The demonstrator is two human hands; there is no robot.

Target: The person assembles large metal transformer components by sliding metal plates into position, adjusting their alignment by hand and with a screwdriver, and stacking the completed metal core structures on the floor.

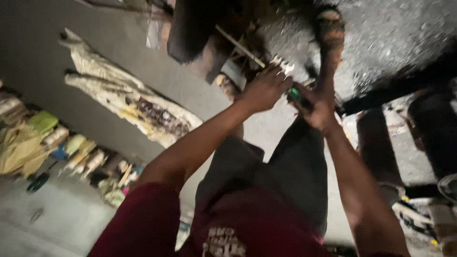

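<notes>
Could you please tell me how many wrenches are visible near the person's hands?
1: a metal wrench sticks out just beyond the left hand, which touches it. The right hand holds a green-and-black object. Darkness and blur may hide others.

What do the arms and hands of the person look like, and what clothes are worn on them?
Both forearms are bare, with no gloves, watch or rings visible on the left hand or the right hand. A short dark red sleeve covers the left upper arm. The picture is blurred.
</notes>
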